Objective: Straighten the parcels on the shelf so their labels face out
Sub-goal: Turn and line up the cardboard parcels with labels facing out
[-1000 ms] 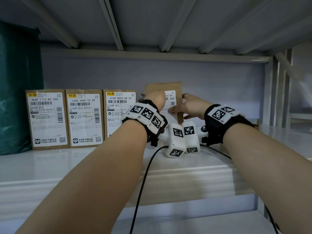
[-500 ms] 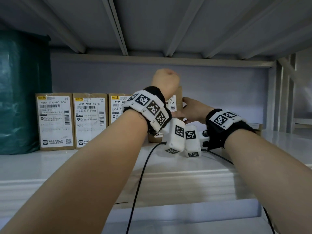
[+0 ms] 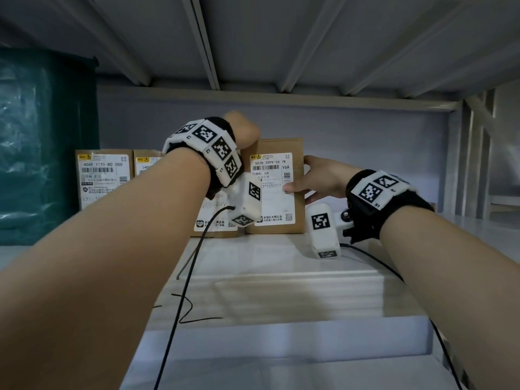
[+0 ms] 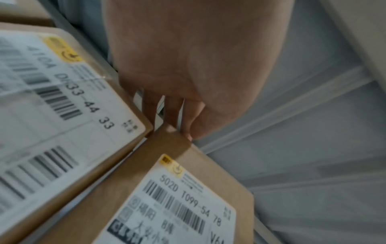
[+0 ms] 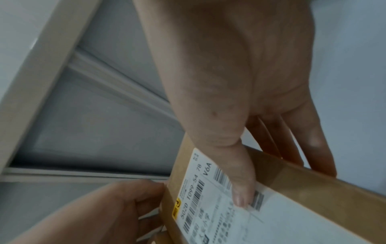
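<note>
On the white shelf (image 3: pixel 253 266), the fourth parcel (image 3: pixel 274 187) stands upright, label out, rightmost in the row. Its right edge is pinched by the right hand (image 3: pixel 318 178); the left hand (image 3: pixel 242 130) curls over its top left corner, equally near, beside the third parcel (image 4: pixel 62 99).
</note>
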`<action>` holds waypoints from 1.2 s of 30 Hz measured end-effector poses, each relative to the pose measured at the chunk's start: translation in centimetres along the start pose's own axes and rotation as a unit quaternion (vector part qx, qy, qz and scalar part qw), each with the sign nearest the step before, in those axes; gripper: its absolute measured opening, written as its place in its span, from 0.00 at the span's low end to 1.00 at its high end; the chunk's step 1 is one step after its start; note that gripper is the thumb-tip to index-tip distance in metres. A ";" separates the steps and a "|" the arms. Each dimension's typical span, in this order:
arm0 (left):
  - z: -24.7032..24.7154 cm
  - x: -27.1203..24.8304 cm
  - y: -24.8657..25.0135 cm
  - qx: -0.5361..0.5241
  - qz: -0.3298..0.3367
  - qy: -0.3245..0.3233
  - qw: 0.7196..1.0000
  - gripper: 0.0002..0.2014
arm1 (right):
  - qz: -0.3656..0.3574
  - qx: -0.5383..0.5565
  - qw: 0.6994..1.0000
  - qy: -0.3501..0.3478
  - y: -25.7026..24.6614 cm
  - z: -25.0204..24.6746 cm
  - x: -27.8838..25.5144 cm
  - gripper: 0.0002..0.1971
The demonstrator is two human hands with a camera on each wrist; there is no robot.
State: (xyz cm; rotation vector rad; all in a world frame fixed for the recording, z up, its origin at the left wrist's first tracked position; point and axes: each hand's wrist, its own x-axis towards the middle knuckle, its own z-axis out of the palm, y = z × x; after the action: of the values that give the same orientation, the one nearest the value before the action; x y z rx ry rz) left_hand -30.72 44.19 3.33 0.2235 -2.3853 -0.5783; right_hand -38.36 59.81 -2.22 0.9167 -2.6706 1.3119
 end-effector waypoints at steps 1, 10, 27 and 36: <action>0.0 0.1 -0.2 0.024 0.005 -0.008 1.000 0.15 | 0.000 0.000 1.000 0.002 -0.1 0.1 -0.1 0.35; -0.2 0.4 -0.4 0.025 0.000 -0.006 1.000 0.16 | 0.000 0.007 1.000 0.002 0.0 -0.3 -1.0 0.32; -0.1 -0.1 -0.3 -0.032 -0.002 0.015 0.999 0.16 | 0.011 0.020 1.000 -0.001 -0.7 0.5 -2.0 0.28; 0.8 -0.5 1.4 -0.032 0.044 -0.008 0.998 0.15 | 0.017 -0.041 0.999 0.026 -1.3 0.0 -3.3 0.29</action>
State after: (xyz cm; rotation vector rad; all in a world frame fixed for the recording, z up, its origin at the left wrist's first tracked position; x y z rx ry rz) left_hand -30.90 45.90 3.12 0.0854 -2.3743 -0.6152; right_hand -34.99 60.82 -2.12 0.8185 -2.6897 1.2051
